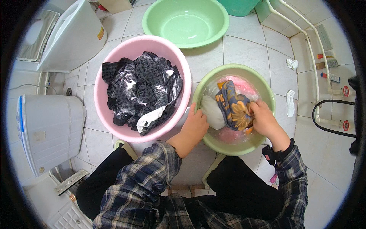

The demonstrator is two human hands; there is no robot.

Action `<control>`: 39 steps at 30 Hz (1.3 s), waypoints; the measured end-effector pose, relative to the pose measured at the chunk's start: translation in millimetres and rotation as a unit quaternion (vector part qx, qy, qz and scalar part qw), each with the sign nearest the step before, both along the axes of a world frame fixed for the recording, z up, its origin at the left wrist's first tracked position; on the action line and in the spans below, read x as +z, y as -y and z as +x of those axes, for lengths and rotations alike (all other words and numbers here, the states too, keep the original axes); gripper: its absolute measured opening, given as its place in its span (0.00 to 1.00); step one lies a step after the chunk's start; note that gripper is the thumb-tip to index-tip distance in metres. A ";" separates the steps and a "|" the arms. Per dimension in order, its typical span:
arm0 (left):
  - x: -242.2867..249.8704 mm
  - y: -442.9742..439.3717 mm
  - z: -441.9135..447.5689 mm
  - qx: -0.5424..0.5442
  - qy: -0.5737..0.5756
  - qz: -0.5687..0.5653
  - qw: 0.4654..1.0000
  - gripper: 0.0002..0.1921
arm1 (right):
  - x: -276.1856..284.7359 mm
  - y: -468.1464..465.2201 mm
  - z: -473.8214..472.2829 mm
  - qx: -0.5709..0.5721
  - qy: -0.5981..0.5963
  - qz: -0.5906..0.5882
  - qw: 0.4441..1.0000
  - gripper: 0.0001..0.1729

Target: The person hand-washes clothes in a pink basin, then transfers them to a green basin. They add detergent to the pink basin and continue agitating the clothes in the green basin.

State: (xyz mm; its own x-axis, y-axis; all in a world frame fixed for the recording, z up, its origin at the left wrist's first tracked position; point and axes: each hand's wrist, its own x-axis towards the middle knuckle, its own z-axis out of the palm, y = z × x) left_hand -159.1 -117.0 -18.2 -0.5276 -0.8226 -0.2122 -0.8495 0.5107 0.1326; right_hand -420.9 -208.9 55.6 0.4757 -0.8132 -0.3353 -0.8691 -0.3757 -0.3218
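Observation:
My right hand [264,117] grips a dark blue cloth with a gold floral pattern [236,106], bunched above the wet laundry. It is over the small green plastic basin [237,151], on its right side. My left hand [197,123] holds this basin's left rim. Inside the basin a pale grey cloth [212,113] bulges beside the patterned one, and something pink [240,84] lies in the water. Left of it stands a pink basin [98,106] heaped with black checked garments [143,91] that carry white powder or foam. A white piece of cloth [151,117] lies on that heap.
A larger light green basin [186,27] stands farther off, with a teal container [238,7] behind it. White socks [290,103] lie on the tiles at right, near wall pipes [310,51] and red valve handles [346,91]. The toilet [74,40] is at left.

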 end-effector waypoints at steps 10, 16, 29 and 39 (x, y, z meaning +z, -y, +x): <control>3.5 2.3 -2.1 -0.007 0.032 0.029 0.999 0.08 | -67.3 39.2 4.7 -0.094 0.020 0.138 0.986 0.30; 6.6 4.1 -2.5 -0.015 0.054 0.048 0.997 0.10 | -57.6 -7.7 19.4 0.046 -0.022 0.180 0.982 0.32; 5.5 3.0 -2.2 -0.014 0.049 0.021 0.998 0.10 | -38.4 -38.7 76.5 0.175 -0.166 0.149 0.959 0.48; 6.3 2.9 -1.6 -0.005 0.017 0.037 0.999 0.09 | -78.8 -14.4 63.2 0.209 -0.213 0.240 0.924 0.49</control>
